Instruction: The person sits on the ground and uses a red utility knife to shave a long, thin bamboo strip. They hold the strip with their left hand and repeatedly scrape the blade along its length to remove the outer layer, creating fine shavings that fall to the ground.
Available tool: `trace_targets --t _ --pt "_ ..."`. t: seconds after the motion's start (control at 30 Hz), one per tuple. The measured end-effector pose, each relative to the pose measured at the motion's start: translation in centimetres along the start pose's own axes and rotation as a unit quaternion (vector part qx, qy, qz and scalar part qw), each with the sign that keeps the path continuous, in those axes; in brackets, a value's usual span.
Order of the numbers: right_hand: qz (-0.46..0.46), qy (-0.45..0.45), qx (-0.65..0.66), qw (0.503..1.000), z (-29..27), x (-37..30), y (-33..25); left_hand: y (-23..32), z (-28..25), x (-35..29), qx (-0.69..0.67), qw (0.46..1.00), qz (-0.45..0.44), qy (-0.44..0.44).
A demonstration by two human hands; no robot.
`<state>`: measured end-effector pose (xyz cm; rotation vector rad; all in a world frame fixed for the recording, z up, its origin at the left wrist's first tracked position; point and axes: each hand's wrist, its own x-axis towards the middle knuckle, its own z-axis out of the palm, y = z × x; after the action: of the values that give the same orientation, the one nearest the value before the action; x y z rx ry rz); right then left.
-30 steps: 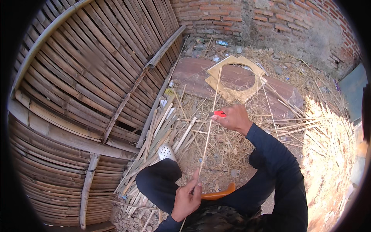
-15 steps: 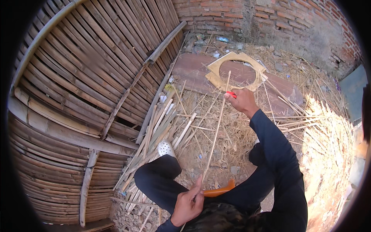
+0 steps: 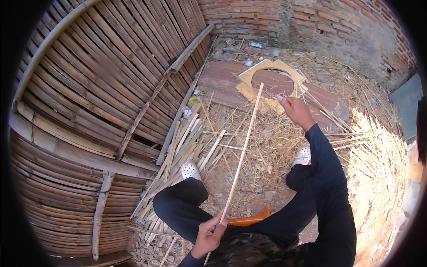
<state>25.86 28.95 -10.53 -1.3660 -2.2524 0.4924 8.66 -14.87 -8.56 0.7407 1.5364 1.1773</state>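
My left hand (image 3: 209,235) is closed round the lower part of a long, thin bamboo strip (image 3: 243,153), low in front of my lap. The strip slants up and away, its far tip in front of the board with the round hole. To the right of that tip, my right hand (image 3: 296,111) is closed on a small red-handled knife (image 3: 288,103). Most of the handle is hidden in the fist, and the blade cannot be made out now. Hand and knife are apart from the strip.
A yellowish board with a large round hole (image 3: 246,91) lies on a reddish-brown panel (image 3: 218,82). Split bamboo pieces (image 3: 178,153) are heaped by the slatted bamboo wall (image 3: 102,84) at left. Shavings (image 3: 262,151) cover the ground. An orange object (image 3: 249,219) sits between my legs.
My right hand has moved right, away from the strip, taking the knife with it. My left hand has shifted slightly left and down, and the strip has moved with it.
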Motion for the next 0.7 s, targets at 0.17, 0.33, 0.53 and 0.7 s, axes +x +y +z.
trace_targets --t 0.17,0.33,0.53,0.7 --pt "-0.267 -0.081 0.023 0.96 0.0 -8.4 -10.0 2.8 1.9 2.2 -0.152 0.988 -0.007 -0.007" --pt "-0.273 -0.055 -0.014 0.96 -0.7 -8.7 -10.8 4.2 2.1 2.2 -0.132 0.991 -0.005 -0.002" --pt "-0.292 -0.046 -0.018 0.955 0.9 -10.3 -12.2 3.9 -0.6 4.3 -0.198 0.98 -0.027 0.018" --pt "-0.344 -0.025 -0.018 0.938 5.8 -11.2 -12.2 2.8 -2.8 8.4 -0.214 0.977 -0.01 0.006"
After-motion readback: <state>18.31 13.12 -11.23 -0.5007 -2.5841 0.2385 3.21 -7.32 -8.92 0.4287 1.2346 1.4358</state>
